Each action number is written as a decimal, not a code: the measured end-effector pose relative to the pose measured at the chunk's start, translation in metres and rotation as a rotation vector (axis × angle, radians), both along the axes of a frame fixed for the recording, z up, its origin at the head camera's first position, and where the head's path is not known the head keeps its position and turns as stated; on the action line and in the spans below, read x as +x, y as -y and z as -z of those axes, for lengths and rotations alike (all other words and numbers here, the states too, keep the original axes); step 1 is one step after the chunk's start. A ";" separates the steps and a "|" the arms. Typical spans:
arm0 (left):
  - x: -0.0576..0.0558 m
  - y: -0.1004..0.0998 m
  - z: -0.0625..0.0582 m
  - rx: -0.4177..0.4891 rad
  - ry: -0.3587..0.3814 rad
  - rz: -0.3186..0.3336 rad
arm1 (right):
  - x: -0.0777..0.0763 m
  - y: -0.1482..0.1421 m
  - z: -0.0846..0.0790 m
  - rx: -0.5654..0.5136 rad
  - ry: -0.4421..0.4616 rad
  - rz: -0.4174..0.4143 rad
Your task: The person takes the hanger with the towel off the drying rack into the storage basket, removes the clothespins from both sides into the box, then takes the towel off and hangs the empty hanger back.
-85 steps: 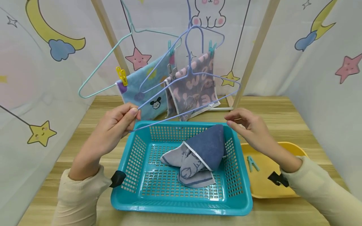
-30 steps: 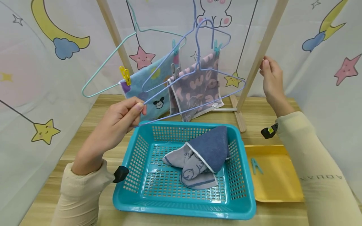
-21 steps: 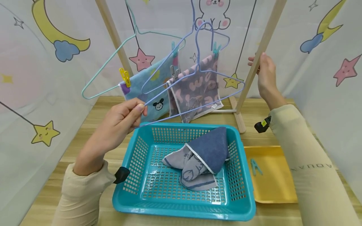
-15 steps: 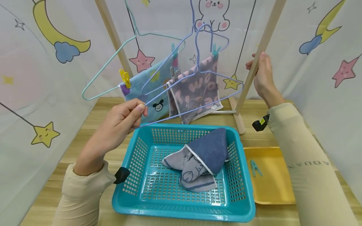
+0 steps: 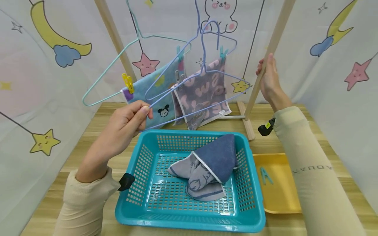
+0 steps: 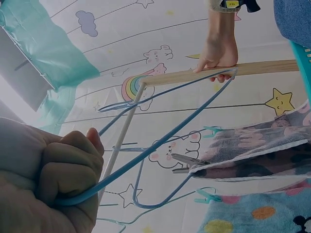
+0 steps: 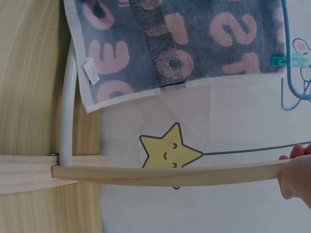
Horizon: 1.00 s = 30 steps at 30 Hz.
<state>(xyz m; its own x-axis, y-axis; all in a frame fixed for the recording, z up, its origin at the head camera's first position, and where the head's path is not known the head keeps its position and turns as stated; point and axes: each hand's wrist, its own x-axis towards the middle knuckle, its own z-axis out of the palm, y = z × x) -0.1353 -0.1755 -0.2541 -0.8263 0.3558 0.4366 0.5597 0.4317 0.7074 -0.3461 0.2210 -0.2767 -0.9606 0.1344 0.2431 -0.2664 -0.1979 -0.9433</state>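
In the head view my left hand (image 5: 124,124) pinches one end of a lilac clothes hanger (image 5: 204,67) between thumb and fingers. Nothing hangs on this hanger, and its hook points up. My right hand (image 5: 271,82) grips the wooden post (image 5: 279,29) of the drying rack, thumb in front and fingers behind. The left wrist view also shows those fingers round the post. Behind the held hanger, a grey-pink towel (image 5: 203,95) hangs from another lilac hanger by clothespins. Left of it, a blue towel (image 5: 140,98) hangs from a green hanger (image 5: 103,73), with a yellow clothespin (image 5: 128,83) at its corner.
A teal basket (image 5: 189,226) stands in front with a crumpled blue-grey towel (image 5: 217,157) inside. Right of it, partly under my right sleeve, lies a yellow tray (image 5: 282,200) bearing a green clothespin (image 5: 265,176). The rack's wooden foot (image 5: 247,127) rests on the table behind the basket.
My right hand has gone from above the tray up to the post and closed round it. My left hand keeps the hanger in nearly the same place.
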 end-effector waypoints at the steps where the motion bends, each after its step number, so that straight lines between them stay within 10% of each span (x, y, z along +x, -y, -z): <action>1: 0.000 -0.001 -0.001 0.001 -0.009 -0.002 | 0.000 0.001 0.000 0.000 -0.001 0.004; 30: -0.027 -0.055 -0.045 -0.075 -0.133 -0.148 | 0.000 -0.001 0.004 0.100 -0.008 0.042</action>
<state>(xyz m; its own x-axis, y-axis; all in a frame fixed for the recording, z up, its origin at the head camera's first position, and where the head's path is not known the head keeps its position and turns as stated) -0.1622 -0.1203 -0.2088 -0.8090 0.2699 0.5221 0.5721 0.5650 0.5945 -0.3464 0.2216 -0.2807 -0.9527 0.1495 0.2646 -0.2797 -0.0912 -0.9557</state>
